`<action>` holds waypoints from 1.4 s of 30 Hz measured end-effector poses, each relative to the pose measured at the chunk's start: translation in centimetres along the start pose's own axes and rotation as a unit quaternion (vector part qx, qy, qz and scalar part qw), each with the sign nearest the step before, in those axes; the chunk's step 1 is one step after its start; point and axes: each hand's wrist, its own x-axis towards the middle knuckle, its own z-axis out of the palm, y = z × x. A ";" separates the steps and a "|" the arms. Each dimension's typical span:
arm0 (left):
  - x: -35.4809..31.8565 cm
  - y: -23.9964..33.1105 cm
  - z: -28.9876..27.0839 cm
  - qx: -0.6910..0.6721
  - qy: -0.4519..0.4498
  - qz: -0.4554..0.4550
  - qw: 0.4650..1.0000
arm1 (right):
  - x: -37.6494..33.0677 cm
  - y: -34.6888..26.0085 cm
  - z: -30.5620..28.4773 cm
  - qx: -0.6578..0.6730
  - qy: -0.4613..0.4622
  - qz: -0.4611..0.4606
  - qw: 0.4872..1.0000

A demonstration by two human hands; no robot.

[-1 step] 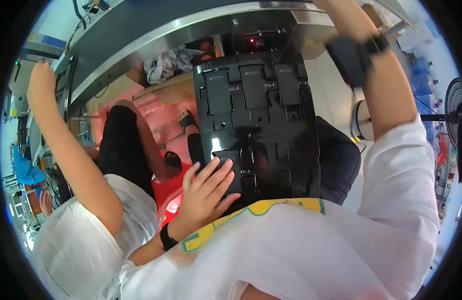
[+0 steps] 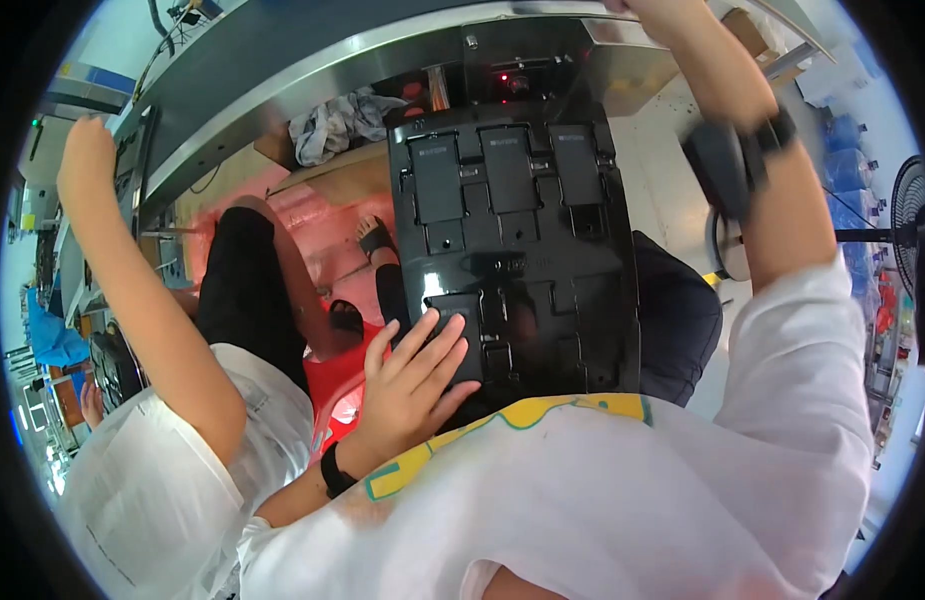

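A black moulded tray (image 2: 582, 300) with several compartments lies in front of me, tilted up toward a metal bench edge. Black rectangular parts sit in its far compartments (image 2: 507, 165). My left hand (image 2: 412, 385), a black band on its wrist, lies flat with fingers spread on the tray's near-left corner, over a black part (image 2: 464, 312). My right forearm (image 2: 717, 90) is raised at the upper right, with a black watch (image 2: 722, 165) on the wrist. That hand is cut off by the top edge of the picture.
A metal bench edge (image 2: 312, 75) runs across the top. To my left sits a co-worker in a white shirt (image 2: 132, 500) and black trousers, one arm raised with a fist (image 2: 87, 150). Crumpled cloth (image 2: 337, 120) lies under the bench. A fan (image 2: 912, 220) stands far right.
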 end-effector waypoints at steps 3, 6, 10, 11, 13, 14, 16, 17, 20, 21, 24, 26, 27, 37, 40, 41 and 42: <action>-1.4 0.8 0.1 0.022 -0.007 -0.050 0.998 | -10.9 -3.2 3.6 0.095 -0.071 0.031 0.993; -1.5 1.1 0.4 0.019 -0.022 -0.040 0.999 | -20.9 -4.0 5.7 0.149 -0.119 0.115 0.975; -0.9 2.6 1.1 0.084 -0.053 -0.039 0.994 | -29.7 -2.0 10.6 0.007 -0.111 -0.008 0.994; -0.7 3.0 1.2 0.091 -0.048 -0.052 0.993 | -30.2 -2.0 11.4 -0.056 -0.095 -0.063 0.992; -0.6 3.7 1.5 0.106 -0.048 -0.081 0.990 | -30.2 -2.8 12.0 -0.117 -0.069 -0.117 0.984; -0.5 4.2 1.4 0.113 -0.051 -0.074 0.989 | -29.7 -3.0 12.0 -0.143 -0.114 -0.081 0.980; -0.1 4.6 1.2 0.144 -0.050 -0.087 0.985 | -29.2 -3.2 11.7 -0.167 -0.150 -0.048 0.973; 0.4 5.0 1.0 0.149 -0.050 -0.081 0.984 | -29.1 -3.5 11.3 -0.136 -0.172 -0.050 0.974; 2.2 6.6 0.9 0.064 -0.022 -0.075 0.995 | -29.7 -2.8 10.3 -0.040 -0.167 -0.062 0.983; 2.7 6.9 1.3 0.060 -0.034 -0.058 0.996 | -30.0 -2.3 9.8 0.027 -0.142 -0.072 0.987; 3.1 6.5 2.8 0.065 -0.064 -0.029 0.995 | -30.3 -0.8 7.1 0.122 -0.240 -0.013 0.963; 3.2 5.8 2.8 0.068 -0.045 -0.034 0.996 | -30.1 -1.0 3.7 0.151 -0.312 0.054 0.937; 3.4 5.8 2.5 0.068 -0.049 -0.040 0.996 | -30.4 -0.8 2.1 0.173 -0.335 0.092 0.922; 4.7 5.7 0.2 -0.089 0.043 0.028 0.995 | -27.9 0.1 -14.1 0.461 -0.370 -0.390 0.706; 5.3 6.5 -1.0 -0.086 0.118 0.039 0.988 | -27.7 -1.6 -5.8 0.482 -0.081 -0.036 0.872; 5.5 6.4 -1.1 -0.088 0.118 0.044 0.988 | -26.4 -2.7 -3.4 0.400 -0.100 0.064 0.909; 5.7 6.5 -1.1 -0.091 0.107 0.038 0.989 | -25.7 -3.0 -0.4 0.226 -0.069 0.024 0.971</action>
